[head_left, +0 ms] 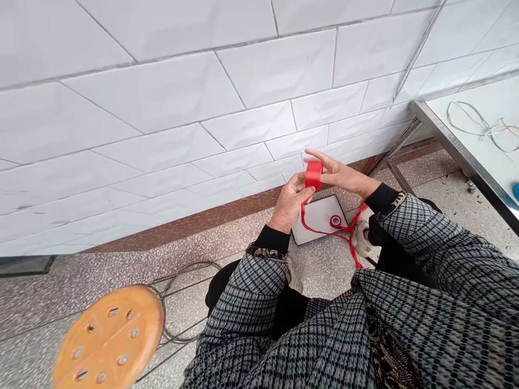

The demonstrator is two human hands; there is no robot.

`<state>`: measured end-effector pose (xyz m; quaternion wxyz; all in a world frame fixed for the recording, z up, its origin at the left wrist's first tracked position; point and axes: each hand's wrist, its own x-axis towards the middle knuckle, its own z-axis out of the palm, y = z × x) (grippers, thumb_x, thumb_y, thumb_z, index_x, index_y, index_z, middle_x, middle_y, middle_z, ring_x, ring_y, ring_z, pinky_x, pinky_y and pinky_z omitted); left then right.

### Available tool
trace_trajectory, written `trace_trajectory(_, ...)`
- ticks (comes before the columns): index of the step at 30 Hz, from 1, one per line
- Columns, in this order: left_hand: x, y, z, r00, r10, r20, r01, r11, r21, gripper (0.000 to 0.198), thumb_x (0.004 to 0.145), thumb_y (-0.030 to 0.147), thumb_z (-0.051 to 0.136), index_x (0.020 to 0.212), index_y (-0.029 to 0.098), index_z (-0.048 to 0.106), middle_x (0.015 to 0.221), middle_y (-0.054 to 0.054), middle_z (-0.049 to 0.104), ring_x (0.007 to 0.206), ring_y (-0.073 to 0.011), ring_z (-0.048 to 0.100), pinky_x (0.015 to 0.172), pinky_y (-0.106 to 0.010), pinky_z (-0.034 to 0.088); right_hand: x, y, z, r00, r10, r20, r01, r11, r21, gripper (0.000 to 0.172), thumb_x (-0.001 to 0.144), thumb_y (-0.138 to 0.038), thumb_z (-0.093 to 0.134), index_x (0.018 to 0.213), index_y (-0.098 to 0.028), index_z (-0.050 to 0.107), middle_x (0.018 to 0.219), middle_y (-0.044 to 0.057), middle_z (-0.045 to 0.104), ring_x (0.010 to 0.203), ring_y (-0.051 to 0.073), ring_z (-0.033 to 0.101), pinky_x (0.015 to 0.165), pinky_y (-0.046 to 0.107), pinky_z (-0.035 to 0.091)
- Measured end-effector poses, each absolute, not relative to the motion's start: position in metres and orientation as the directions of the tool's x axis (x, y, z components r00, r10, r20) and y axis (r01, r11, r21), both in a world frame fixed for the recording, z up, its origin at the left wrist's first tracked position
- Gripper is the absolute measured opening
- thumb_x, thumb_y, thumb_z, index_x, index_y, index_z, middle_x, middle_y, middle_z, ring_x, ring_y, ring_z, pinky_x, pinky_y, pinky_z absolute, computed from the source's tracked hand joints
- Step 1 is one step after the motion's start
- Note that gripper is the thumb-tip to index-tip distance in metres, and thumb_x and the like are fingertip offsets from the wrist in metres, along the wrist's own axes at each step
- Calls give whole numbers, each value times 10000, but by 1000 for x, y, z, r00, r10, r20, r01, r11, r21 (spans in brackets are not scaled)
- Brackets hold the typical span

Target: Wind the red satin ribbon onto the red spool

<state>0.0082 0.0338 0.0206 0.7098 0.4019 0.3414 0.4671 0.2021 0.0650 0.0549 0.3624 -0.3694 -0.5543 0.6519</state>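
Observation:
A wide loop of glossy red ribbon [313,176] is pinched in my left hand [287,204], thumb on its lower edge. My right hand [343,175] is at the loop's right side, its fingers stretched apart and touching it; whether a fingertip sits inside the loop is hard to see. From beneath my left hand a twisted red strand [320,231] hangs down and runs right to a red bundle [353,237] by my shoe. A small red ring-shaped roll [335,220] with a white centre lies on a dark-edged white tray [312,216] on the floor.
White wall tiles [259,70] rise in front. At lower left stands an orange round stool [109,335] with holes and metal legs. A metal-edged table [454,140] at right carries loose white cable [482,127]. My shoes [364,239] flank the tray.

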Motion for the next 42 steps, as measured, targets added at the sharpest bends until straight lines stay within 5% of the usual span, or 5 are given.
trace_trajectory(4, 2, 30, 21, 399, 897, -189, -318, 329, 889, 557, 625, 402, 1001, 1054, 184, 722, 863, -25, 774, 726, -136, 672, 687, -248, 491, 215, 76, 57, -594, 779, 200, 270, 427, -863, 399, 837, -276, 842, 1225, -282, 750, 1354, 100, 705, 1326, 333, 545, 1230, 564, 349)
trace_trajectory(8, 6, 24, 21, 275, 933, -234, -342, 322, 883, 510, 630, 383, 982, 1021, 191, 716, 788, 4, 730, 667, -110, 617, 637, -228, 448, 222, 83, 50, -606, 771, 198, 446, 535, -718, 308, 831, -220, 756, 1139, -230, 749, 1128, 119, 745, 1102, 328, 593, 1127, 546, 411)
trace_trajectory(20, 8, 24, 20, 233, 944, -232, -507, 322, 799, 398, 596, 358, 981, 726, 189, 646, 609, 57, 526, 546, -60, 477, 561, -216, 381, 235, 90, 45, -266, 955, 134, 572, 268, -775, 491, 685, -150, 680, 1173, -163, 727, 1016, 84, 727, 932, 271, 605, 962, 424, 484)
trace_trajectory(29, 16, 22, 20, 206, 954, -217, -465, 290, 836, 374, 645, 378, 961, 704, 189, 643, 610, 52, 504, 534, -56, 422, 534, -225, 307, 214, 77, 44, -240, 970, -45, 207, 6, -978, 381, 714, -211, 667, 1093, -189, 703, 961, 22, 736, 883, 204, 591, 809, 308, 497)
trace_trajectory(42, 12, 28, 24, 97, 980, -172, -486, 197, 852, 365, 719, 417, 927, 677, 204, 633, 562, 57, 430, 518, -71, 363, 537, -262, 302, 202, 77, 39, -194, 948, -252, -77, -271, -960, 248, 649, -210, 678, 895, -186, 655, 725, -16, 613, 630, 109, 434, 515, 220, 277)
